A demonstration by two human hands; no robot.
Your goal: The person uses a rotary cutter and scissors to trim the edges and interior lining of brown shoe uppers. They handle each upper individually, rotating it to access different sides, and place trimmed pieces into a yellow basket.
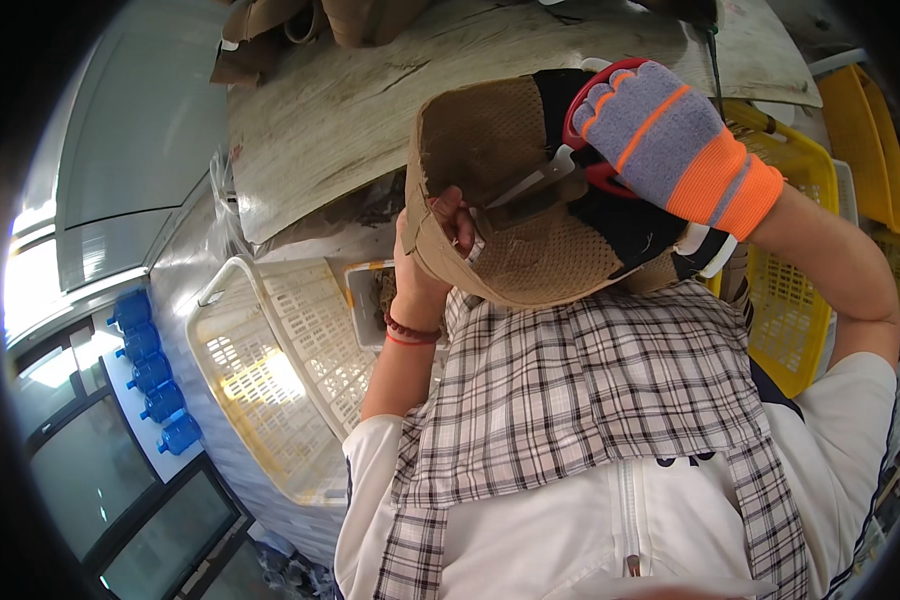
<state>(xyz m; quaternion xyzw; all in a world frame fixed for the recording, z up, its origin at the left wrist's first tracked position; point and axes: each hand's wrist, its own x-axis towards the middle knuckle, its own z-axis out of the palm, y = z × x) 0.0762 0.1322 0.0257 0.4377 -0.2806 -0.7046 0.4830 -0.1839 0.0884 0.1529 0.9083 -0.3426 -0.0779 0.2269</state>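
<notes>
My left hand [422,262], bare, with a beaded bracelet and a red cord at the wrist, grips the left edge of a tan mesh fabric piece [545,262]. Its fingertips curl over into the hollow side. The piece is cup-shaped with black panels on its right part, and I cannot tell its exact kind. Red-handled scissors [562,163] are held in my right hand [660,140], which wears a grey and orange knitted glove. Their metal blades point left and down inside the hollow of the piece. Whether the blades touch the fabric is unclear.
A worn wooden table [320,140] lies beyond, with more tan pieces [360,20] at its far edge. A cream plastic basket [240,370] stands left, a yellow one [790,300] right. Blue water jugs [150,370] line the far left. A plaid apron [570,380] covers my lap.
</notes>
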